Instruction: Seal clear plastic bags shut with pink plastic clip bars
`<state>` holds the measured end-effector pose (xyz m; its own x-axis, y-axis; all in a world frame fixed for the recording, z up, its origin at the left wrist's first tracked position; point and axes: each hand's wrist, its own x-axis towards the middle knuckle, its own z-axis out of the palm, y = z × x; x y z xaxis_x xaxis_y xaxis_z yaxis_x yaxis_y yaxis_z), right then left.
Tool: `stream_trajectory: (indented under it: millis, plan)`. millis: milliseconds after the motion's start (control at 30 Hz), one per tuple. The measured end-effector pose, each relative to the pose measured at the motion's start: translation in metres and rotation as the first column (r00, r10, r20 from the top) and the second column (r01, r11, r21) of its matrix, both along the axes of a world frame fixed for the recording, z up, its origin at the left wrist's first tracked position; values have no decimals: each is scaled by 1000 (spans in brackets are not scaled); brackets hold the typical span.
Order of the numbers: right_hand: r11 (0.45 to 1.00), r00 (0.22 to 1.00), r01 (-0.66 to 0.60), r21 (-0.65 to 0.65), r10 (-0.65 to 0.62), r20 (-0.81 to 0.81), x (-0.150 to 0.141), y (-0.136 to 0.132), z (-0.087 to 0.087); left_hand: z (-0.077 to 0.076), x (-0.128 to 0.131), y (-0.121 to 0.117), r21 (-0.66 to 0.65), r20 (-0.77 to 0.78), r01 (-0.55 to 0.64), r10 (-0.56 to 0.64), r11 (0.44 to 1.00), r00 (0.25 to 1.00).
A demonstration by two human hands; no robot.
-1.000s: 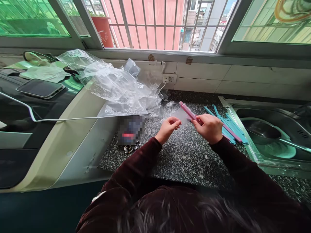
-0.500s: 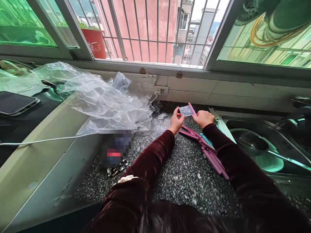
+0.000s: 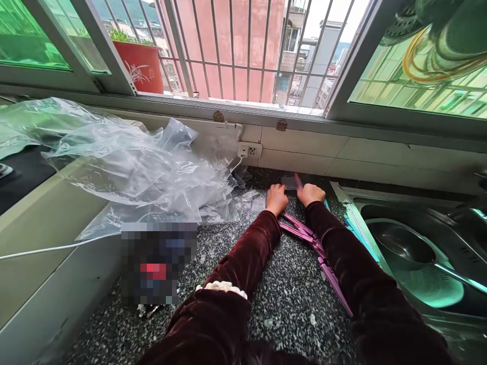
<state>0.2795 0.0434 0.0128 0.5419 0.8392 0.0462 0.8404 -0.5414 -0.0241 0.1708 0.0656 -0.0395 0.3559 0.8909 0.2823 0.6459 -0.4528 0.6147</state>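
Both my hands reach far forward over the speckled granite counter [image 3: 289,294], close to the tiled back wall. My left hand [image 3: 276,198] is closed, pinching the left edge of a small clear plastic bag [image 3: 289,181]. My right hand [image 3: 311,193] is closed round a pink sealing clip [image 3: 298,181] at the bag's right edge. Between my forearms lie several more pink clips [image 3: 304,234], stretching back toward me. A few teal clips [image 3: 359,235] show along the sink's edge, partly hidden by my right sleeve.
A large heap of crumpled clear plastic [image 3: 129,167] covers the counter's left. A wall socket [image 3: 249,150] with a white cable sits behind it. A steel sink [image 3: 418,243] with a bowl and green strainer is on the right. A blurred dark package [image 3: 158,263] lies front left.
My hands have moved away from me toward the back wall, carrying the small bag and pink clip. The view has tilted up and right, and the phone on the left is almost out of view.
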Motion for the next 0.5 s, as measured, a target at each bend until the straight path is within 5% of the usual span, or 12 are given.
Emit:
stream_trajectory:
  millis: [300, 500]
  plan:
    - [999, 1000, 1, -54, 0, 16, 0, 8, -11, 1, 3, -1, 87, -218, -8, 27, 996, 976]
    - [998, 1000, 1, -56, 1, 31, -2, 2, -8, 0, -2, -9, 146, -227, -11, 44, 989, 973]
